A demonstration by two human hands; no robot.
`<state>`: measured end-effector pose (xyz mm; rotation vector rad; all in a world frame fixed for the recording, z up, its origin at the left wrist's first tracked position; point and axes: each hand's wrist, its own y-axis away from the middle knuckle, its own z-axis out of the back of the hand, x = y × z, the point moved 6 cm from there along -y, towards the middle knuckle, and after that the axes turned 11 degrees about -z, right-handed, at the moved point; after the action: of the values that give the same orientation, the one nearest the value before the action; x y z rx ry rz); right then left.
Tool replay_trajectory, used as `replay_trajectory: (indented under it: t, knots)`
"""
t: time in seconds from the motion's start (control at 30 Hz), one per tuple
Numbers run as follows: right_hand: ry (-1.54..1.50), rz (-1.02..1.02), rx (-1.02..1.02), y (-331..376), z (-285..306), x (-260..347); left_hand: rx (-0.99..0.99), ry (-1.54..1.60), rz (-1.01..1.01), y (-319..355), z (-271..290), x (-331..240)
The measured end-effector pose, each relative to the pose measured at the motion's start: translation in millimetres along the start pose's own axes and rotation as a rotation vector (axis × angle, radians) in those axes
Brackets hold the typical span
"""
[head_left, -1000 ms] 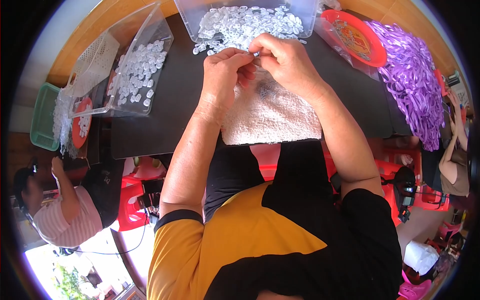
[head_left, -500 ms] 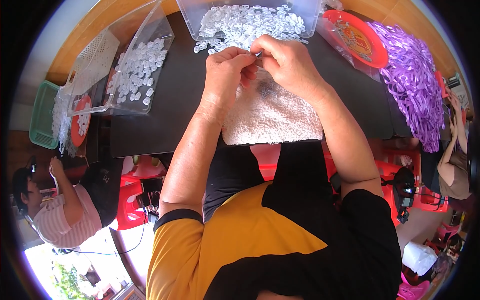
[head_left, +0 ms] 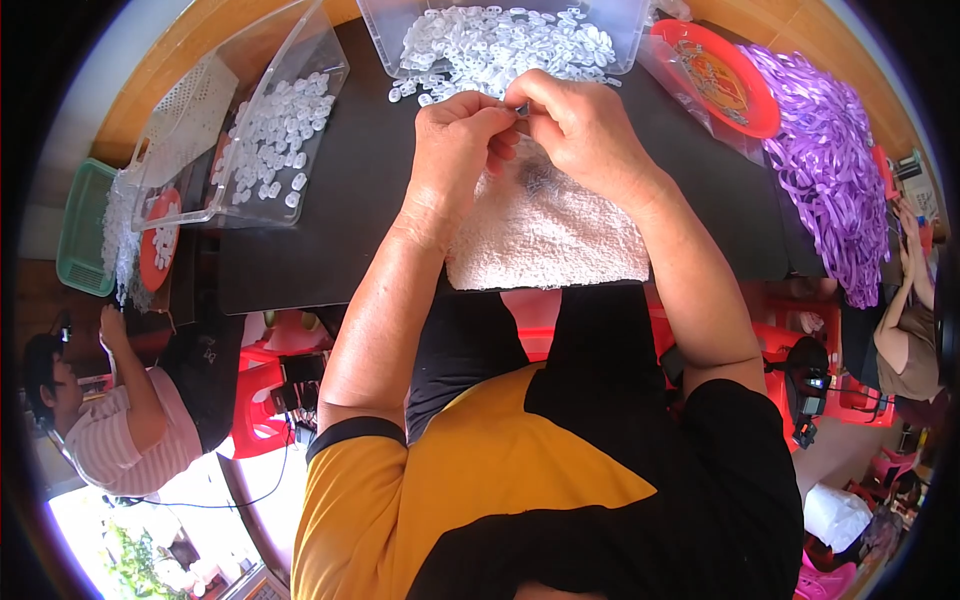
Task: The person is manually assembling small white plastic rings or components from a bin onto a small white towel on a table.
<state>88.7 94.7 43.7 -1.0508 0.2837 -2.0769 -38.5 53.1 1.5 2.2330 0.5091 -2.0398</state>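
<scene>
One small dark piece (head_left: 521, 110) sits between the left grip (head_left: 458, 130) and the right grip (head_left: 582, 128), both pinched together on it. Under them lies a pale towel (head_left: 550, 240); beyond, white pieces (head_left: 500, 45) lie in a clear bin (head_left: 378, 40) on the bench (head_left: 705, 205).

Small piece (head_left: 522, 109) between 2 hands (head_left: 582, 125)

Blown-out glare at lower left, curved distortion toward black rim.

Yellow-and-black short-sleeved shirt (head_left: 520, 430), black left cuff band (head_left: 357, 434), black trousers (head_left: 600, 335)
</scene>
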Motion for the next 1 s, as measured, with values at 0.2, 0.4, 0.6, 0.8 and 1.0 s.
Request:
replay_trajectory:
  t: [0.2, 0.4, 0.6, 0.8, 1.0]
  knots:
    - [0.011, 0.025, -0.005, 1.3, -0.1, 2.0, 0.014, -0.067, -0.022, 2.0, -1.8, -2.2]
    - [0.041, 0.069, -0.023, 2.4, 1.5, 6.1, 0.005, -0.104, -0.022, 3.5, -2.6, -7.0]
    - [0.053, 0.076, -0.026, 2.0, 2.7, 8.5, 0.009, -0.098, -0.021, 3.2, -2.8, -7.9]
    - [0.044, 0.078, -0.031, 2.3, 3.2, 8.0, 0.007, -0.072, -0.014, 2.8, -3.6, -7.0]
    - [0.047, 0.076, -0.034, 2.3, 1.9, 5.1, 0.008, -0.064, 0.002, 2.2, -2.0, -2.6]
